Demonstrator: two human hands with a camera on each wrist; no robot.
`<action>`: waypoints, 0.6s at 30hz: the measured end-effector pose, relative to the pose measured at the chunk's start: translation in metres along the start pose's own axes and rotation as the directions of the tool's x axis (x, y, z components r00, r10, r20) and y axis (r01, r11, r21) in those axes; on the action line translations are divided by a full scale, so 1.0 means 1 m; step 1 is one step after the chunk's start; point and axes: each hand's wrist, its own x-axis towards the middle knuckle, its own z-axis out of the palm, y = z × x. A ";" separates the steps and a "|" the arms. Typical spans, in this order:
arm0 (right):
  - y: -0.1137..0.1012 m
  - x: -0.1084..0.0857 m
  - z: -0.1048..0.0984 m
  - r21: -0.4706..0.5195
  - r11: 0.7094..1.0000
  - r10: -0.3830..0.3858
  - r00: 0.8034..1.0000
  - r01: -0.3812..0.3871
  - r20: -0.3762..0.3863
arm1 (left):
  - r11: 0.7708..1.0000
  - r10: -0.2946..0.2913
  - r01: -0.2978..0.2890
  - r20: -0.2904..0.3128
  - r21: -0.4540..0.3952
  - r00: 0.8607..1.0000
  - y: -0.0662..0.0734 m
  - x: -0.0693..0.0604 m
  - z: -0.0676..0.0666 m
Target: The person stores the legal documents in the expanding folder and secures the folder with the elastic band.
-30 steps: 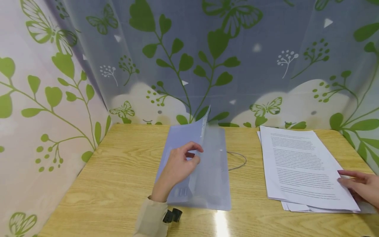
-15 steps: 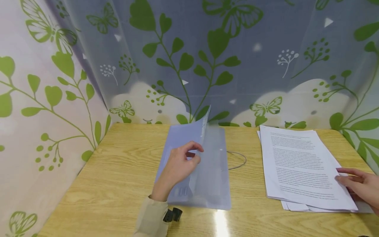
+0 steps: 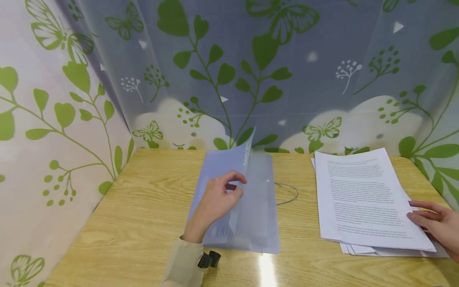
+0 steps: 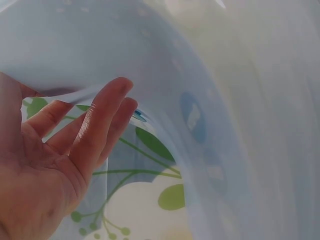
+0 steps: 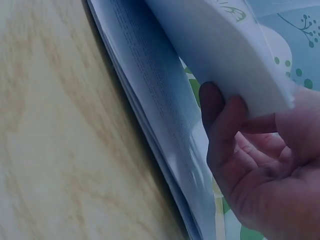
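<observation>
A translucent blue plastic folder lies in the middle of the table, its upper leaf raised. My left hand pinches the edge of that leaf between thumb and finger; in the left wrist view the curved plastic sheet bends around the hand. To the right is a stack of printed paper. At its right edge my right hand grips the top paper, which the right wrist view shows lifted off the printed pages beneath. How many sheets are in the hand, I cannot tell.
A thin grey elastic loop sticks out from the folder's right side. The wooden table reaches back to a curtain printed with leaves and butterflies. A black device is at the left sleeve.
The top paper in my right hand has turned slightly, its far right corner moving back and its lower edge rising off the stack. The left hand and folder look unchanged.
</observation>
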 end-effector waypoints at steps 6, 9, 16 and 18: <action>0.003 -0.002 0.001 0.094 0.995 -0.032 0.999 0.035 -0.035 | 1.000 -0.003 0.003 0.000 0.002 1.000 0.000 0.000 -0.001; 0.003 -0.003 0.001 0.114 0.993 -0.033 0.998 0.038 -0.044 | 1.000 -0.003 0.003 -0.002 -0.001 1.000 0.000 0.000 -0.001; -0.001 -0.008 0.002 0.166 0.986 -0.020 0.999 0.025 -0.032 | 1.000 -0.003 0.003 0.003 0.001 1.000 0.002 0.001 -0.001; -0.004 -0.011 0.002 0.203 0.979 -0.024 1.000 0.027 -0.017 | 1.000 -0.004 0.004 0.003 0.001 1.000 0.002 0.001 -0.001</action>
